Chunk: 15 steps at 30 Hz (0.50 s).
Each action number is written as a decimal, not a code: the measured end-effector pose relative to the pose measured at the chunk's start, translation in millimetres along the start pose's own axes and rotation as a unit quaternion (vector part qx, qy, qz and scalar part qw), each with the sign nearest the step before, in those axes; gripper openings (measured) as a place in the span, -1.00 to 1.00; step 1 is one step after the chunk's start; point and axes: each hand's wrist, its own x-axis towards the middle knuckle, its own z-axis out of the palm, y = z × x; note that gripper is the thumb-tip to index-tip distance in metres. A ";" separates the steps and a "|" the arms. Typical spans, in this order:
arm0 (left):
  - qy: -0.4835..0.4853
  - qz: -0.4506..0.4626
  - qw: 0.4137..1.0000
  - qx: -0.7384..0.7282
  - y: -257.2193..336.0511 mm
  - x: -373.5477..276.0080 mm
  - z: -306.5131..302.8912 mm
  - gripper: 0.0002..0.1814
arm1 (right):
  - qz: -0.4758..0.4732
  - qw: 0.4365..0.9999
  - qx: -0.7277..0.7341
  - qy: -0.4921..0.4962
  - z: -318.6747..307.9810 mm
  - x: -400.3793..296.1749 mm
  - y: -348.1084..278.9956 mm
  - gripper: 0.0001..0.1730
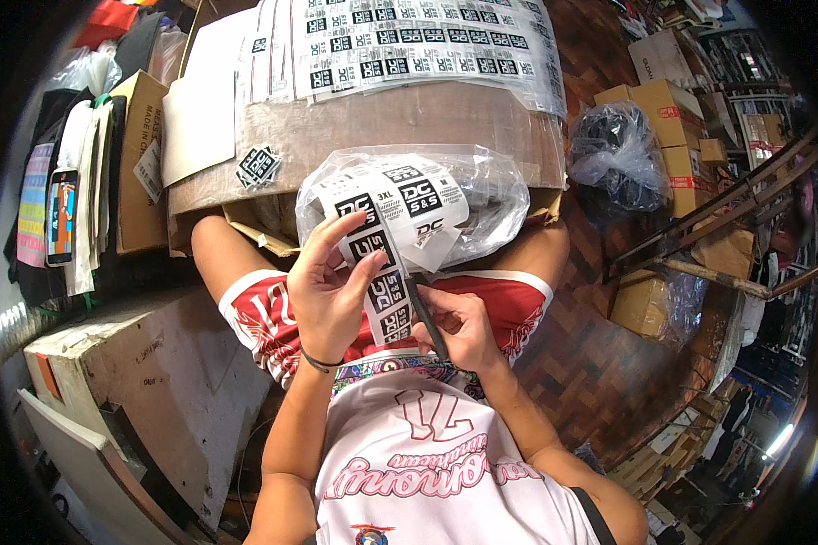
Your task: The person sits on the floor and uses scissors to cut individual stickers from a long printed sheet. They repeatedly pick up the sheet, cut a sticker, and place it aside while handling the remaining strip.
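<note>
My left hand (330, 293) holds a printed label sheet (419, 197) by its left part, fingers and thumb around a strip of black-and-white labels (386, 289) that hangs down over my lap. In my right hand (460, 327) is a pair of scissors with black handles (426, 317); the blades lie along the strip's right edge, between it and the rest of the sheet. Under the sheet, a clear plastic bag (497, 197) rests at the near edge of a cardboard box (382, 129). A small pile of cut labels (258, 167) lies on the box to the left.
Larger printed label sheets (416, 48) cover the far part of the box, beside blank white sheets (201, 129). A phone (62, 216) stands against folded fabric at left. Cartons (671, 112), a tied plastic bag (617, 157) and a metal frame (716, 197) are at right.
</note>
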 end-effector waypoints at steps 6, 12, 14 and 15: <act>0.007 0.007 1.000 -0.003 1.6 -1.0 2.0 -0.50 | -0.019 1.000 -0.005 0.003 3.2 0.6 -1.2 -0.39; 0.011 -0.002 0.999 0.034 -0.6 -5.0 2.2 -0.50 | -0.014 1.000 0.009 0.012 3.2 -0.5 1.8 -0.36; 0.016 0.002 1.000 0.022 -0.6 -5.4 4.0 -0.50 | -0.017 1.000 0.012 0.005 1.4 -0.8 6.5 -0.36; 0.017 0.004 1.000 0.025 -0.2 -5.3 4.4 -0.50 | -0.019 1.000 0.013 0.002 0.8 -0.9 8.0 -0.36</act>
